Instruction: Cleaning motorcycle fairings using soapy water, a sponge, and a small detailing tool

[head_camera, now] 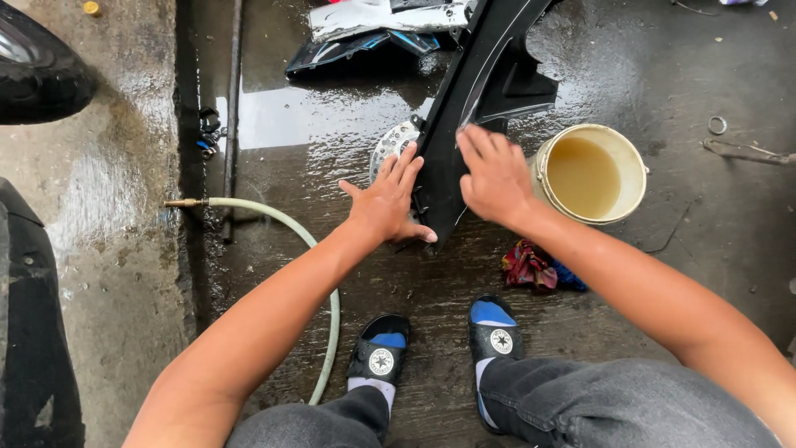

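A long black plastic vehicle panel point(464, 99) stands on its end on the wet concrete floor. My left hand point(388, 199) lies flat against its lower left edge, fingers spread, thumb near the bottom tip. My right hand point(494, 174) presses flat on the panel's right face, fingers pointing up and left. Neither hand wraps around anything. A round perforated metal disc point(390, 145) shows behind the panel, partly hidden by it and my left hand.
A cream bucket point(637, 170) of murky water stands right of the panel. A red and blue rag point(535, 267) lies near my right foot. A pale hose point(274, 217) with a brass nozzle curves at left. More panels point(373, 25) lie at the back. A tyre point(41, 75) is far left.
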